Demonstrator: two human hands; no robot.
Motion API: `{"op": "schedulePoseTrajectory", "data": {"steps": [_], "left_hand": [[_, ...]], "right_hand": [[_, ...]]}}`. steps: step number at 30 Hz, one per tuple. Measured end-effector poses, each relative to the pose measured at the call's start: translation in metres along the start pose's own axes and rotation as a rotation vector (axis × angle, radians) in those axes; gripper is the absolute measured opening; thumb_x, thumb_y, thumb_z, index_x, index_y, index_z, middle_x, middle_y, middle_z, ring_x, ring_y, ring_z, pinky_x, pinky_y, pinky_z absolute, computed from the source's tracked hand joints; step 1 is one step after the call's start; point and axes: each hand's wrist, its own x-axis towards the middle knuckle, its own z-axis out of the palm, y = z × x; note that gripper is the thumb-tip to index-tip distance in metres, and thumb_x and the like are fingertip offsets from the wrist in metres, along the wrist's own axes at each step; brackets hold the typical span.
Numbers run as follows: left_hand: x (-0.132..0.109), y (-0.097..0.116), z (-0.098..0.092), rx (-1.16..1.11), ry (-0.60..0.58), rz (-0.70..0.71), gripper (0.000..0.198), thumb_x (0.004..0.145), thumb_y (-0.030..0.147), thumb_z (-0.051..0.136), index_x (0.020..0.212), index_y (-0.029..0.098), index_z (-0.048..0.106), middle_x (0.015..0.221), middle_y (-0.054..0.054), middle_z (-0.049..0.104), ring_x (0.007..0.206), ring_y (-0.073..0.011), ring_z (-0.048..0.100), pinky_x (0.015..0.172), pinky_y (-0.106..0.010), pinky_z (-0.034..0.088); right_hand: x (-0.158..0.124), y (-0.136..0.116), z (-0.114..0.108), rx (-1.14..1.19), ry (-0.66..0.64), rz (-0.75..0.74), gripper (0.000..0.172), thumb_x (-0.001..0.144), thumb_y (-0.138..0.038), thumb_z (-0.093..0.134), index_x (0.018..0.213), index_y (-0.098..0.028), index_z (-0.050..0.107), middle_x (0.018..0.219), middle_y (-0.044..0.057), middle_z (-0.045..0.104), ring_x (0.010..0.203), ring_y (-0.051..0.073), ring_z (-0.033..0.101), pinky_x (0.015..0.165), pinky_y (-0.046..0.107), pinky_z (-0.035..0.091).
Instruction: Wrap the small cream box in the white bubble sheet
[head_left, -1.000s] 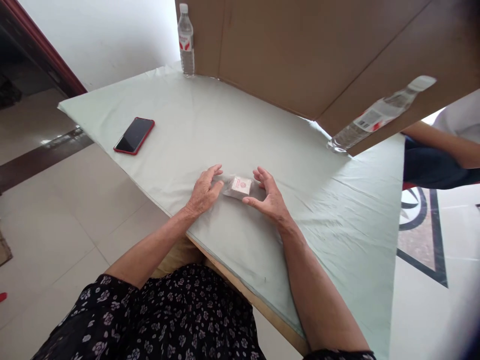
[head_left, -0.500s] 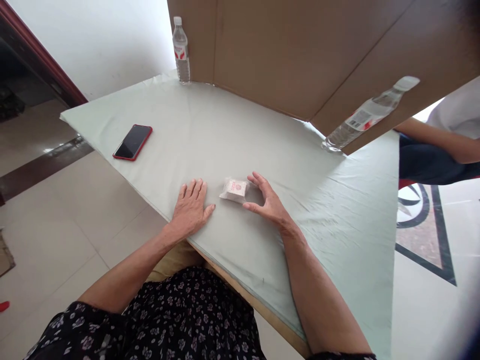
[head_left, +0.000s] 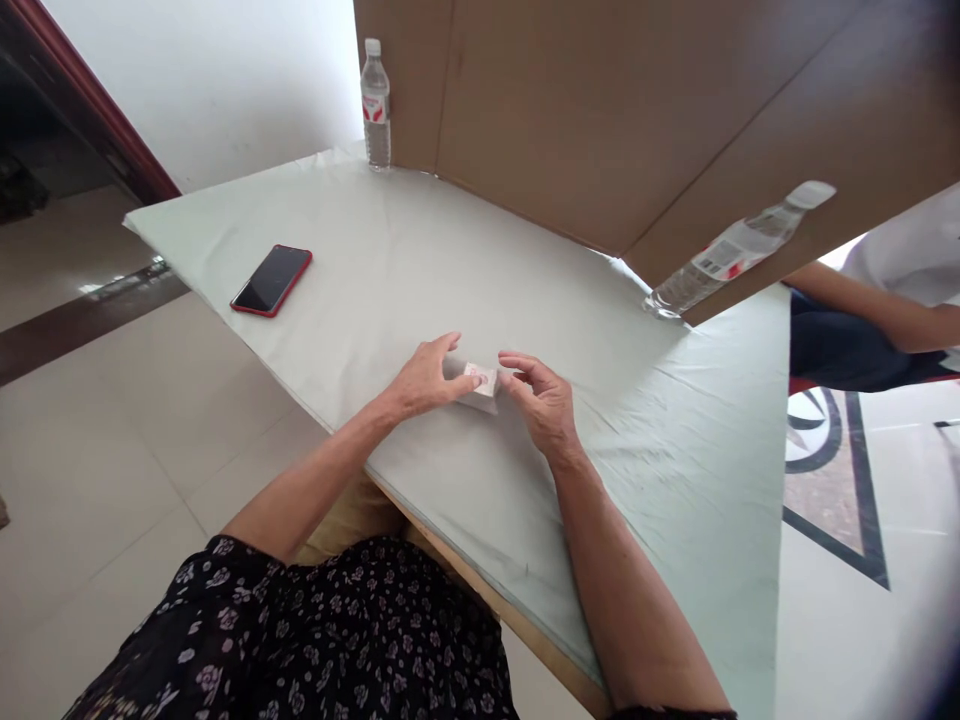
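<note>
A small white block with red print in a clear wrapper (head_left: 482, 380) lies on the pale green tablecloth, between my hands. My left hand (head_left: 427, 378) is at its left side, thumb reaching over the near left part of the block and fingers spread apart. At the right end, my right hand (head_left: 544, 400) has its thumb and curled fingers close together on the wrapper's edge. The fingertips partly hide that edge. Part of the block's left side is covered by my left thumb.
A red-cased phone (head_left: 271, 281) lies at the table's left. A brown cardboard panel (head_left: 540, 110) stands at the back, with an upright water bottle (head_left: 376, 110) and a leaning-looking bottle (head_left: 739, 250) against it. Another person's arm (head_left: 862, 300) shows at the right.
My left hand has lifted off the cloth and moved right to the wrapped block. My right hand's fingers have closed in on its right end.
</note>
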Motion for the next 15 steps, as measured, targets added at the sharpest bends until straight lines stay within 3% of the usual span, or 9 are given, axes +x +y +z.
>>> {"op": "schedulePoseTrajectory", "data": {"steps": [5, 9, 15], "left_hand": [[0.009, -0.011, 0.017, 0.117, 0.04, 0.105, 0.068, 0.082, 0.047, 0.065, 0.14, 0.013, 0.052, 0.125, -0.013, 0.066, 0.122, -0.0311, 0.053, 0.107, -0.046, 0.043], [0.005, -0.016, 0.018, 0.237, 0.052, 0.211, 0.053, 0.088, 0.046, 0.058, 0.131, 0.015, 0.059, 0.116, -0.011, 0.069, 0.11, -0.0295, 0.057, 0.102, -0.046, 0.043], [0.005, -0.016, 0.018, 0.22, 0.07, 0.219, 0.048, 0.088, 0.046, 0.058, 0.127, 0.017, 0.061, 0.11, -0.008, 0.071, 0.107, -0.0281, 0.059, 0.099, -0.044, 0.043]], "right_hand": [[0.01, -0.005, 0.003, -0.108, -0.107, -0.012, 0.027, 0.079, -0.042, 0.074, 0.101, -0.027, 0.074, 0.122, 0.005, 0.072, 0.118, 0.026, 0.064, 0.102, 0.045, 0.048], [0.017, -0.005, 0.005, -0.18, -0.157, -0.062, 0.019, 0.082, -0.04, 0.071, 0.096, -0.026, 0.075, 0.117, 0.006, 0.074, 0.114, 0.025, 0.066, 0.105, 0.045, 0.047], [0.02, -0.007, 0.008, -0.423, -0.125, -0.22, 0.013, 0.087, -0.034, 0.065, 0.089, -0.027, 0.075, 0.11, 0.006, 0.077, 0.107, 0.027, 0.069, 0.1, 0.048, 0.047]]}}
